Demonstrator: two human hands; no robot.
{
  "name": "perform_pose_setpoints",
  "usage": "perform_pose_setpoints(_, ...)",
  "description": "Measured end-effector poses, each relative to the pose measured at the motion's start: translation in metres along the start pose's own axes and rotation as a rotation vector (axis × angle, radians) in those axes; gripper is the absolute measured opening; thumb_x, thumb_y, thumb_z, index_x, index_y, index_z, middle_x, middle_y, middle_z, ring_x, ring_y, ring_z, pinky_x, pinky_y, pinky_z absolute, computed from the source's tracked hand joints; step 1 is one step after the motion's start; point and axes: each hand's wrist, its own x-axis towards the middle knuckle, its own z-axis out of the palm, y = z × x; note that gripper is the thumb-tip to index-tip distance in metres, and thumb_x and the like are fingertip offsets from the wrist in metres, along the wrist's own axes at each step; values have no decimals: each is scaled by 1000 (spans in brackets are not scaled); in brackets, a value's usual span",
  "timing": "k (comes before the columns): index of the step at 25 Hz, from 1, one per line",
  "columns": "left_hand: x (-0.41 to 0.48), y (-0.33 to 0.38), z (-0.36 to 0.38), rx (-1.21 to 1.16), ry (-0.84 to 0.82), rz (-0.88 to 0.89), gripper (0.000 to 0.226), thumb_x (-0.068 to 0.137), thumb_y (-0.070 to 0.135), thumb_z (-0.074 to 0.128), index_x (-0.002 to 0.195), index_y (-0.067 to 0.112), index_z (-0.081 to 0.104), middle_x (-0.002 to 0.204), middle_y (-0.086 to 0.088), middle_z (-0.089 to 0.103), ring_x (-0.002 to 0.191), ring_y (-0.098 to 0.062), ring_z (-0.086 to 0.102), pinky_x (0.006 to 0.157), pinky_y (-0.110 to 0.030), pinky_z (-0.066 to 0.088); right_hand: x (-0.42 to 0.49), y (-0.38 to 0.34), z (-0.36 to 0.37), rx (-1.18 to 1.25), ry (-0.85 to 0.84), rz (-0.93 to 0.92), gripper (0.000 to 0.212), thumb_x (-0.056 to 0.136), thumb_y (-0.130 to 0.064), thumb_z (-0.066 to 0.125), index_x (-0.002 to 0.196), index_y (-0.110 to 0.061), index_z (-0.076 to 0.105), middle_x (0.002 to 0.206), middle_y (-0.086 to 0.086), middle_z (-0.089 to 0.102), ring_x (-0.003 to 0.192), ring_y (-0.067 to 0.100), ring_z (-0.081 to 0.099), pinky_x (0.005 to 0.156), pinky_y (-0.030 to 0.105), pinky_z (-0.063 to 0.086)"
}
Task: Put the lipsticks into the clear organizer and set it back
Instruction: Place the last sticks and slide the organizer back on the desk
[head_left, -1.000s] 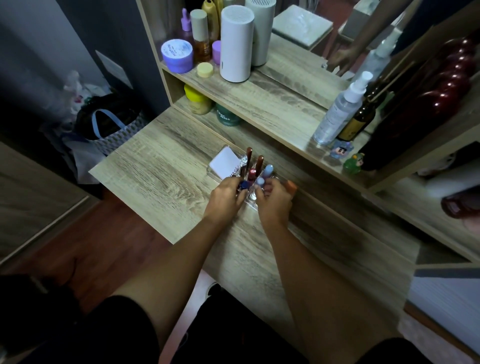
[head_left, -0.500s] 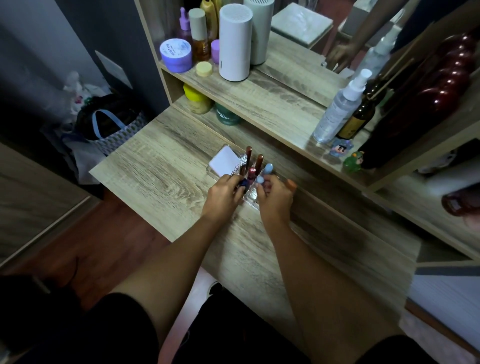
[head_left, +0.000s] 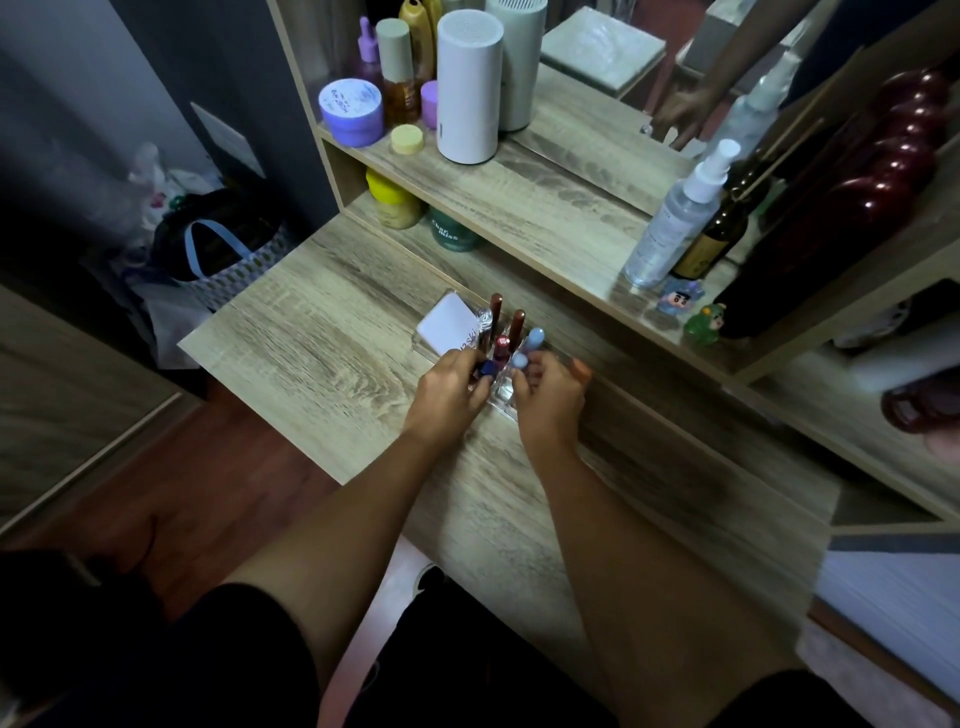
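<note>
The clear organizer (head_left: 503, 399) stands on the wooden desk (head_left: 322, 353) between my two hands. Several lipsticks stand upright in it: two brown tubes (head_left: 496, 307), a red one (head_left: 502, 347), two pale blue caps (head_left: 535, 336) and a dark blue cap (head_left: 486, 368). A white card (head_left: 445, 326) leans at its far left side. My left hand (head_left: 445, 397) is at the organizer's left side, fingertips pinched on the dark blue lipstick. My right hand (head_left: 551, 402) curls over the organizer's right edge, beside the nearer pale blue cap. The organizer's base is mostly hidden by my fingers.
A shelf (head_left: 545, 208) runs behind the desk with a white cylinder (head_left: 467, 88), purple jar (head_left: 351, 111), spray bottle (head_left: 675, 218), dark bottle (head_left: 712, 244) and small figurines (head_left: 704, 325). Jars (head_left: 395, 202) sit under the shelf. A bag (head_left: 218, 254) is on the floor at left.
My left fingers have uncurled and reached onto the dark blue lipstick. Both hands stay at the organizer, which has not visibly moved.
</note>
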Motion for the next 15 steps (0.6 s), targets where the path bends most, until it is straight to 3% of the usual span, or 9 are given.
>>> perform_pose_setpoints(3, -1, 0, -1, -2, 5, 1, 25, 84, 17, 60, 106, 4, 58, 100, -17, 66, 90, -30, 62, 75, -38, 48, 1, 0, 1, -18, 5, 7, 25, 84, -13, 66, 109, -13, 62, 105, 12, 69, 111, 24, 60, 95, 39, 53)
perform_pose_setpoints(6, -1, 0, -4, -19, -10, 4, 27, 83, 18, 61, 107, 5, 57, 101, -16, 65, 90, -31, 63, 77, -41, 52, 0, -1, 1, -41, 36, 15, 25, 84, -14, 67, 108, -13, 63, 103, 11, 70, 106, 22, 62, 91, 22, 44)
perform_pose_setpoints(9, -3, -1, -6, -37, -1, 6, 31, 82, 18, 63, 109, 4, 57, 102, -17, 66, 90, -32, 63, 77, -41, 52, -6, -4, -1, 6, 59, 21, 22, 85, -14, 67, 106, -10, 63, 104, 13, 70, 98, 23, 67, 83, 26, 53)
perform_pose_setpoints(15, -8, -7, -14, -12, 70, -22, 21, 83, 17, 59, 98, 2, 59, 89, -17, 66, 72, -28, 61, 64, -34, 48, -39, 0, 1, -18, 56, 17, 26, 86, -11, 64, 112, -7, 60, 114, 14, 66, 104, 24, 64, 82, 21, 45)
